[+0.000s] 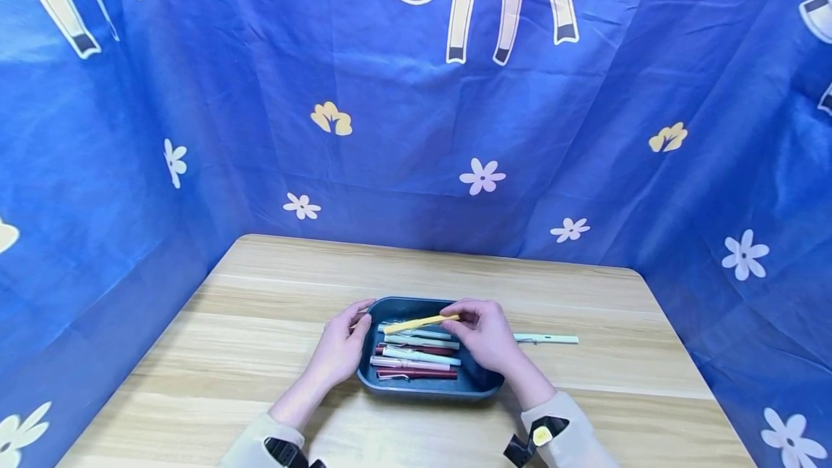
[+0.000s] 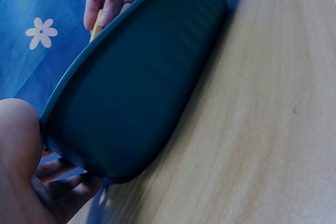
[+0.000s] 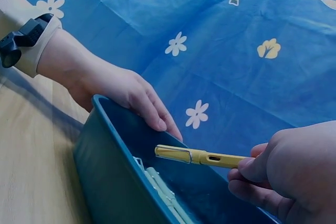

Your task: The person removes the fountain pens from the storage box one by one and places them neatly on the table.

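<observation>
A yellow pen (image 3: 202,157) with a metal clip is pinched at one end between the thumb and fingers of my right hand (image 1: 484,333). It is held above the dark teal bin (image 1: 432,393), its clip end pointing left. My left hand (image 1: 341,344) grips the bin's left end, thumb at the rim and fingers along the outer wall. Inside the bin several pens lie side by side: dark red (image 1: 425,375), lilac (image 1: 416,365), pale blue (image 1: 422,357) and mint green (image 1: 425,342) among them. The bin's wall hides them in the left wrist view.
A mint pen (image 1: 549,339) lies on the wooden table (image 1: 604,410) to the right of the bin, its left part hidden behind my right hand. Blue patterned cloth (image 1: 403,128) hangs around the table's back and sides.
</observation>
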{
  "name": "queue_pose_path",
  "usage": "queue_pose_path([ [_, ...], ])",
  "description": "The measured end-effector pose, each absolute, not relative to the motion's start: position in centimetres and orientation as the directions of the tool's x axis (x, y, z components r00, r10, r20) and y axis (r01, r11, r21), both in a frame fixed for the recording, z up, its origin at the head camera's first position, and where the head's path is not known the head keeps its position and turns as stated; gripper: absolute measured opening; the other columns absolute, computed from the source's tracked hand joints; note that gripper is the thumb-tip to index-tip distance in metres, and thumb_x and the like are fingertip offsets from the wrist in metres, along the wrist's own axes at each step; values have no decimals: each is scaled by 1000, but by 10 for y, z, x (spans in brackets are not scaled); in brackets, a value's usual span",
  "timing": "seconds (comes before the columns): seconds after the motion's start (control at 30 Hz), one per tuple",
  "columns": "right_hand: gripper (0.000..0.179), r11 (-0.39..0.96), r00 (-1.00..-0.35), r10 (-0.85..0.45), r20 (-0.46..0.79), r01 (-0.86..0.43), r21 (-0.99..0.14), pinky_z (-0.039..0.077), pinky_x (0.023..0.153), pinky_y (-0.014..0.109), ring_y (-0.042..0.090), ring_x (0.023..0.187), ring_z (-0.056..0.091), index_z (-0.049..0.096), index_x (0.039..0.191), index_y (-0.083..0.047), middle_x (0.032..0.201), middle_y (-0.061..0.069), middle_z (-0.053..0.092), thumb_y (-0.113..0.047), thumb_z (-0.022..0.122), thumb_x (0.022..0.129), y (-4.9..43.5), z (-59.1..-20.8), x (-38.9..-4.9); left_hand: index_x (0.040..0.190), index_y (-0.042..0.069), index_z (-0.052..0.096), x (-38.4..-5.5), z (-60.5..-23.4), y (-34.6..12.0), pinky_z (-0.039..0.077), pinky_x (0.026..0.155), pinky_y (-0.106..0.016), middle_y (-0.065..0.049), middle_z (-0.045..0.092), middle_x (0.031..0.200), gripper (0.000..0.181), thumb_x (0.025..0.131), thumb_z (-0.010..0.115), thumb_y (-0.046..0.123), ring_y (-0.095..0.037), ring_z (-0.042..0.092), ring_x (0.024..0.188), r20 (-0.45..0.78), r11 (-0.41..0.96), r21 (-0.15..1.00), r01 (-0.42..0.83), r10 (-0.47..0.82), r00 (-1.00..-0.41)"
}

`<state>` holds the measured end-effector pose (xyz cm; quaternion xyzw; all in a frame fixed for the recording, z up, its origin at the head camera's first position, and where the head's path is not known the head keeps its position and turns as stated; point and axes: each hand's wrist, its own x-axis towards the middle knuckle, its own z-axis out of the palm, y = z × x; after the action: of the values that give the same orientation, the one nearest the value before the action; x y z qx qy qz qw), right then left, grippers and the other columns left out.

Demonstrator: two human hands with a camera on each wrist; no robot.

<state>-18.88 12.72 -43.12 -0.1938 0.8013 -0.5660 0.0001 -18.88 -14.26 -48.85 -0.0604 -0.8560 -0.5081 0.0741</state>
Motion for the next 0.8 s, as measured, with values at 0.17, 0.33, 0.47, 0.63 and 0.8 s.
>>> queue_pose_path([
  [0.17,16,267,-930,-288,228,-307,-913,58,77,26,24,89,69,75,102,-6,102,8,69,-1,71,88,136,-444,-195,136,10,57,-188,-486,-143,49,97,-49,-14,68,117,34,103,49,15,-27,65,106,183,469,866,176,31,-983],
  [0.33,15,257,-930,-277,244,-316,-913,58,76,27,20,87,69,76,101,-12,101,4,70,-6,73,87,144,-444,-196,136,10,56,-189,-487,-142,48,97,-49,-15,67,118,34,103,49,14,-27,64,108,181,468,866,175,34,-983],
  [0.47,16,252,-933,-267,239,-307,-918,58,77,28,19,87,70,76,102,-13,101,2,71,-7,73,87,151,-441,-194,136,10,56,-189,-487,-142,48,97,-49,-15,67,118,34,103,49,14,-27,64,108,181,473,864,173,30,-983],
  [0.63,17,233,-934,-256,249,-310,-922,58,79,29,20,88,70,75,104,-8,102,3,71,-5,73,87,162,-439,-193,137,9,56,-189,-487,-142,48,98,-49,-14,67,119,35,103,50,15,-28,64,108,179,474,863,175,36,-983],
  [0.8,18,214,-929,-252,272,-327,-921,58,78,29,23,89,70,74,105,-5,102,6,71,-7,73,88,174,-436,-191,136,11,56,-190,-488,-142,48,98,-48,-14,67,118,34,103,49,14,-27,64,108,183,479,859,178,37,-982],
])
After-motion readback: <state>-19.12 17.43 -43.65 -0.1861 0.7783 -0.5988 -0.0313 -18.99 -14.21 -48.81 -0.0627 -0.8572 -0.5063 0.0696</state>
